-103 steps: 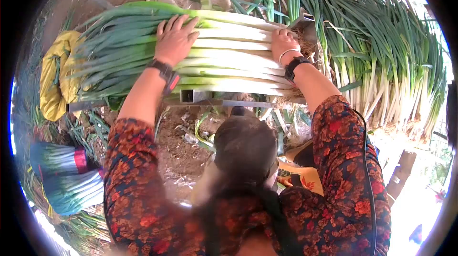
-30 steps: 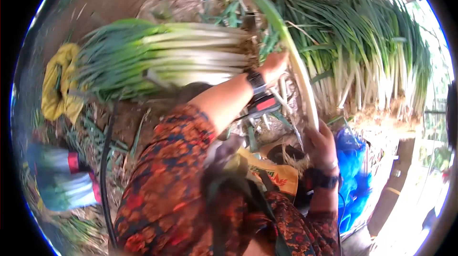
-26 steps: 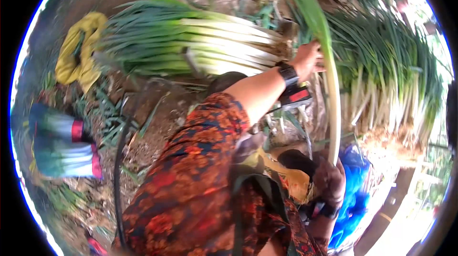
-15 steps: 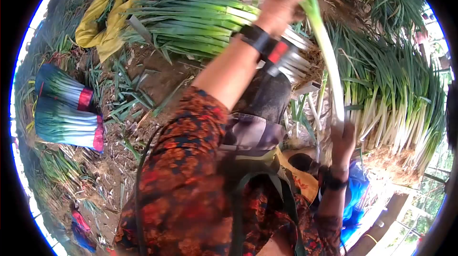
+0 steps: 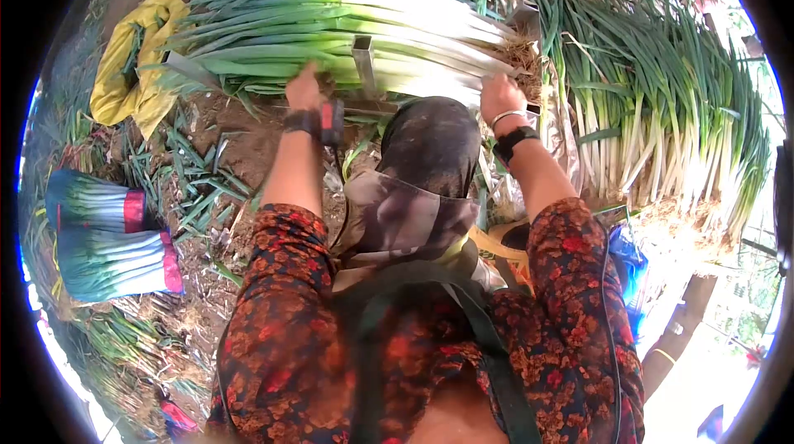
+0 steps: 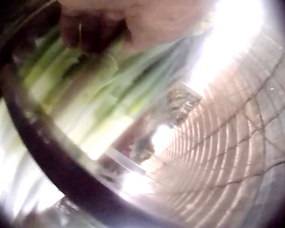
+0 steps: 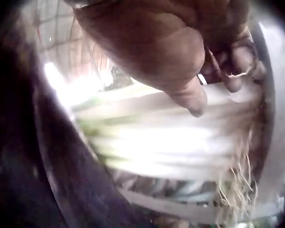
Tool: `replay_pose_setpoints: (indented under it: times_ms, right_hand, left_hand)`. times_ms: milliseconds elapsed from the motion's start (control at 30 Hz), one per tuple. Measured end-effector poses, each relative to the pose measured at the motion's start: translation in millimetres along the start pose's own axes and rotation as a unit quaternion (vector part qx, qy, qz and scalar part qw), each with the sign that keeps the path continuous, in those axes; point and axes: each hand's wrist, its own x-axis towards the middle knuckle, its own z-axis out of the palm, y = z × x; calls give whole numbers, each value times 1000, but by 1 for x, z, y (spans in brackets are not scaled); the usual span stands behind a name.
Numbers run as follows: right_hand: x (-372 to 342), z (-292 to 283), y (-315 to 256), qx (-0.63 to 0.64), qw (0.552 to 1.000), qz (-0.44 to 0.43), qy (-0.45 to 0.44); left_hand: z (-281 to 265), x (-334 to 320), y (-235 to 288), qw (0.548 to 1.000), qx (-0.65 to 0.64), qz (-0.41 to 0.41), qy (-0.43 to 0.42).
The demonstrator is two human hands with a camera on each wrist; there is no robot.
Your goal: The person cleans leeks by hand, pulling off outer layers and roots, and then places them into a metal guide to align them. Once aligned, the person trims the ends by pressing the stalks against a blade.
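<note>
A thick pile of long green onions (image 5: 413, 18) lies sideways across a metal rack, green leaves to the left, white stalks and roots to the right. At the pile's near side my left hand (image 5: 304, 90) has its fingers curled at the leaves. The left wrist view shows those fingers (image 6: 92, 33) over the green onion leaves, blurred. My right hand (image 5: 501, 97) grips a white stalk near the root end. In the right wrist view its thumb (image 7: 192, 99) lies against the white stalks, with the other fingers bent beside it and thin roots hanging below.
Upright metal posts (image 5: 362, 64) stand along the rack. To the right, many loose green onions (image 5: 662, 105) lean in a heap. A yellow sack (image 5: 136, 64) is at left, with tied bundles (image 5: 116, 262) below it. Cut leaves (image 5: 198, 188) litter the soil.
The single long green onion, held lengthwise between both hands at the right, has been brought to the pile. My left hand moved left to the leaves; the right moved up to the root end.
</note>
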Motion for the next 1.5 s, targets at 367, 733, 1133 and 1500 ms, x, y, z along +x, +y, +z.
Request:
replay_pose_setpoints:
  times_ms: [367, 733, 1133, 1500]
  right_hand:
    - [-44, 52, -2, 37, 997, -69, 7]
    - [-152, 171, 109, 182, 932, 197, -243]
    - [-45, 244, 293, 159, 916, 289, -227]
    - [-45, 238, 237, 334, 850, 296, -279]
  left_hand:
    - [-10, 16, -16, 657, 716, 173, 158]
    - [249, -180, 60, 897, -31, 376, -231]
    - [346, -205, -77, 904, 223, 117, -346]
    - [351, -197, -71, 902, 224, 93, -357]
